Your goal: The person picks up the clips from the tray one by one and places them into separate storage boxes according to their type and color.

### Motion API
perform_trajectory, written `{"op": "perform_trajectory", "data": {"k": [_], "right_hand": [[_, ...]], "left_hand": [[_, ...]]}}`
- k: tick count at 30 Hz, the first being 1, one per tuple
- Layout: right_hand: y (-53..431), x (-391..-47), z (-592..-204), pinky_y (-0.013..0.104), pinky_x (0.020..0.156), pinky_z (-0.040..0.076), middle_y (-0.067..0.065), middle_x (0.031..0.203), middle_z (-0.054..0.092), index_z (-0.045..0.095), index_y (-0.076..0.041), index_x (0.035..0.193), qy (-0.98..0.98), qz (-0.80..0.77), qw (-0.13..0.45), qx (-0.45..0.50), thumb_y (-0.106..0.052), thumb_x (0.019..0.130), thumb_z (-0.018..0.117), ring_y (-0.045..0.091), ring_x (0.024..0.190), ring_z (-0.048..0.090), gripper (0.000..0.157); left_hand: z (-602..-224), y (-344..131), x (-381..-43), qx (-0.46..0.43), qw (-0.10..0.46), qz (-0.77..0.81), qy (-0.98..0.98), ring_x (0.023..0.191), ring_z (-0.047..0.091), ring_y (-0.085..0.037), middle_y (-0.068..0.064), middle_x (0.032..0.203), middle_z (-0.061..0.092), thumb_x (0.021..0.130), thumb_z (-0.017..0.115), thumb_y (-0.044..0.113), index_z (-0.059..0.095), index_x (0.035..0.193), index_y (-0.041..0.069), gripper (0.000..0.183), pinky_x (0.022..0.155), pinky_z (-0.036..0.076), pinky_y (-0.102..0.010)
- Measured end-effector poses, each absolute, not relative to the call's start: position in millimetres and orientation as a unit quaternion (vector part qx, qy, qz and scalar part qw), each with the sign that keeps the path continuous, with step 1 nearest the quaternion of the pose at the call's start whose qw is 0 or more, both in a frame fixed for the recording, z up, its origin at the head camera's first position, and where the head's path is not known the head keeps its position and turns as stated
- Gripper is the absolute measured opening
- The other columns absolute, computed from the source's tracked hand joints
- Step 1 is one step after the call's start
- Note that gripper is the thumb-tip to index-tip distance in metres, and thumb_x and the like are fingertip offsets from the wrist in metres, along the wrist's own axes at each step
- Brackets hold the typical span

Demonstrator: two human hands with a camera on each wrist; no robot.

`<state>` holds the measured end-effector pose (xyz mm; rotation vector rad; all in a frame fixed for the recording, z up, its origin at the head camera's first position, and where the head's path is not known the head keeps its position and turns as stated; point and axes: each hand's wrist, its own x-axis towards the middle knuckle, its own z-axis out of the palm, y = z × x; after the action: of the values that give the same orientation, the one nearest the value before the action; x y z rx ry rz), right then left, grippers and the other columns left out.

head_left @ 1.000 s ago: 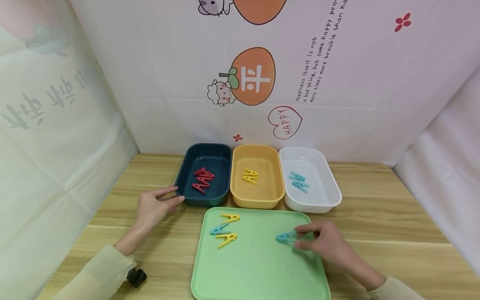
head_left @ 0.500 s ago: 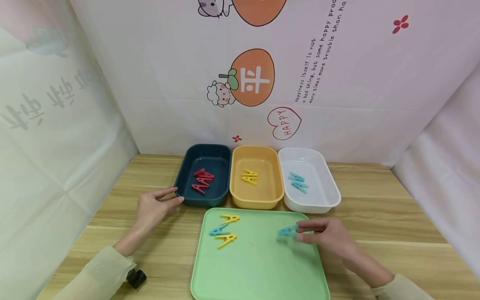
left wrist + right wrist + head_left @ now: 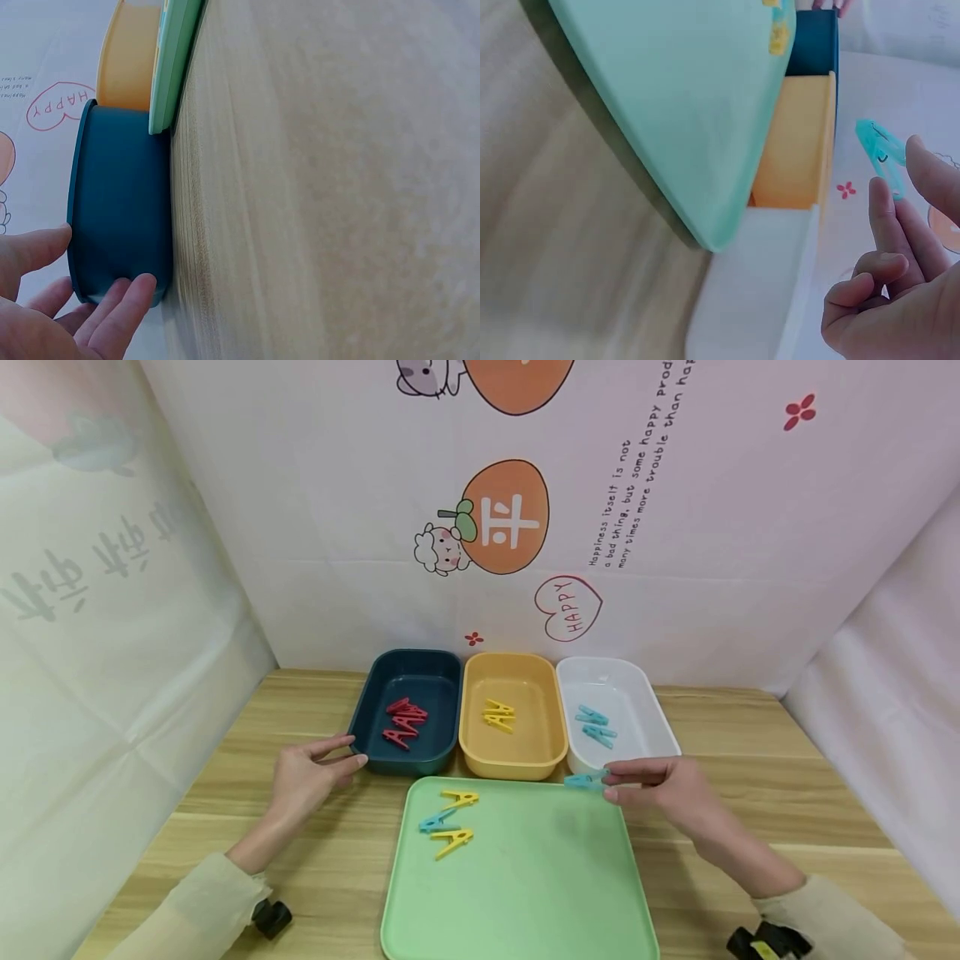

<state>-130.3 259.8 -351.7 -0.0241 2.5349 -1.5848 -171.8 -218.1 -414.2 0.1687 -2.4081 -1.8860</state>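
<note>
Now R hand [image 3: 684, 792] w/ blue clip [image 3: 582, 782] nearer white bin [image 3: 636, 727].

A light-blue clothespin [image 3: 582, 781], pinched in the air by the right hand [image 3: 678, 791], shows lower right of centre in the head view, narrow end leftward. The navy bin [image 3: 408, 766], touched by the left hand [image 3: 309, 772], stands upright left of centre, holding red clothespins [image 3: 408, 722].

Way left open over green tray [image 3: 517, 893]; low path beyond barred by white bin [image 3: 636, 718]; dark blue bin [image 3: 408, 767] corner obstructed by left hand [image 3: 306, 777].
</note>
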Motion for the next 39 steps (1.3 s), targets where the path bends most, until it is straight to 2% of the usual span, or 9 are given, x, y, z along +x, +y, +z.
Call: {"op": "perform_trajectory", "data": {"k": [8, 10, 15, 18, 24, 27, 31, 37, 39], "right_hand": [[272.5, -150.0, -329.7, 0.019, 0.089, 0.052, 0.003, 0.113, 0.079, 0.074, 0.001, 0.130, 0.866, -0.497, 0.052, -0.015, -0.024, 0.090, 0.087, 0.001, 0.107, 0.064, 0.049], [275.6, -155.0, -324.3, 0.026, 0.097, 0.050, 0.001, 0.114, 0.079, 0.074, 0.000, 0.131, 0.873, -0.484, 0.052, -0.010, -0.028, 0.090, 0.087, 0.004, 0.112, 0.062, 0.051], [283.8, -167.5, -311.6, 0.055, 0.115, 0.038, -0.002, 0.114, 0.079, 0.071, 0.000, 0.135, 0.875, -0.481, 0.055, 0.001, -0.033, 0.089, 0.088, 0.026, 0.129, 0.058, 0.059], [287.8, -176.0, -305.4, 0.061, 0.119, 0.032, 0.000, 0.114, 0.079, 0.069, 0.002, 0.136, 0.874, -0.484, 0.051, 0.007, -0.034, 0.087, 0.090, 0.034, 0.135, 0.054, 0.064], [293.2, -193.5, -296.6, 0.068, 0.119, 0.027, 0.018, 0.139, 0.066, 0.066, 0.002, 0.140, 0.884, -0.464, 0.057, 0.013, -0.038, 0.087, 0.089, 0.040, 0.144, 0.045, 0.070], [294.9, -202.5, -293.9, 0.070, 0.118, 0.026, 0.021, 0.145, 0.061, 0.064, 0.001, 0.143, 0.891, -0.448, 0.068, 0.016, -0.039, 0.088, 0.088, 0.043, 0.147, 0.039, 0.072], [294.6, -214.7, -292.2, 0.071, 0.119, 0.025, 0.019, 0.142, 0.064, 0.064, 0.000, 0.143, 0.895, -0.440, 0.074, 0.023, -0.038, 0.089, 0.087, 0.044, 0.150, 0.036, 0.070], [292.3, -231.9, -294.7, 0.068, 0.120, 0.027, 0.009, 0.124, 0.075, 0.063, 0.001, 0.143, 0.894, -0.439, 0.084, 0.036, -0.033, 0.091, 0.086, 0.042, 0.151, 0.035, 0.066], [291.8, -237.7, -296.8, 0.066, 0.121, 0.028, 0.013, 0.130, 0.072, 0.063, 0.001, 0.144, 0.896, -0.434, 0.084, 0.036, -0.031, 0.092, 0.085, 0.042, 0.151, 0.035, 0.066]], "left_hand": [[-413.0, -217.7, -171.0, 0.053, 0.041, -0.614, -0.787, 0.093, 0.078, -0.022, -0.024, 0.152, 0.052, 0.090, 0.087, 0.016, 0.069, 0.136, -0.003, 0.052, 0.079, 0.064, -0.035], [-412.6, -217.5, -170.8, 0.050, 0.042, -0.614, -0.787, 0.092, 0.078, -0.022, -0.024, 0.152, 0.052, 0.090, 0.087, 0.016, 0.069, 0.135, -0.003, 0.052, 0.079, 0.064, -0.035], [-412.1, -217.3, -171.2, 0.047, 0.043, -0.617, -0.784, 0.091, 0.078, -0.016, -0.025, 0.153, 0.051, 0.090, 0.087, 0.016, 0.068, 0.136, -0.004, 0.053, 0.078, 0.064, -0.034], [-411.9, -217.3, -171.3, 0.048, 0.043, -0.616, -0.785, 0.091, 0.078, -0.017, -0.025, 0.153, 0.051, 0.090, 0.087, 0.016, 0.068, 0.136, -0.004, 0.053, 0.078, 0.064, -0.034], [-411.6, -217.5, -170.7, 0.048, 0.042, -0.614, -0.786, 0.092, 0.078, -0.017, -0.025, 0.153, 0.051, 0.090, 0.087, 0.016, 0.069, 0.136, -0.004, 0.053, 0.079, 0.064, -0.034], [-412.0, -217.7, -170.5, 0.048, 0.042, -0.614, -0.787, 0.092, 0.078, -0.017, -0.025, 0.153, 0.051, 0.091, 0.087, 0.015, 0.068, 0.136, -0.005, 0.053, 0.079, 0.064, -0.034], [-412.5, -218.4, -170.5, 0.047, 0.044, -0.610, -0.789, 0.091, 0.078, -0.018, -0.026, 0.153, 0.051, 0.091, 0.087, 0.015, 0.068, 0.136, -0.005, 0.053, 0.078, 0.064, -0.034], [-413.0, -219.0, -170.7, 0.049, 0.041, -0.607, -0.792, 0.095, 0.078, -0.026, -0.025, 0.153, 0.051, 0.091, 0.087, 0.016, 0.068, 0.136, -0.005, 0.053, 0.078, 0.064, -0.033], [-412.2, -218.5, -170.7, 0.048, 0.038, -0.609, -0.791, 0.096, 0.077, -0.029, -0.025, 0.153, 0.051, 0.091, 0.087, 0.016, 0.068, 0.136, -0.004, 0.053, 0.078, 0.064, -0.032]]}}
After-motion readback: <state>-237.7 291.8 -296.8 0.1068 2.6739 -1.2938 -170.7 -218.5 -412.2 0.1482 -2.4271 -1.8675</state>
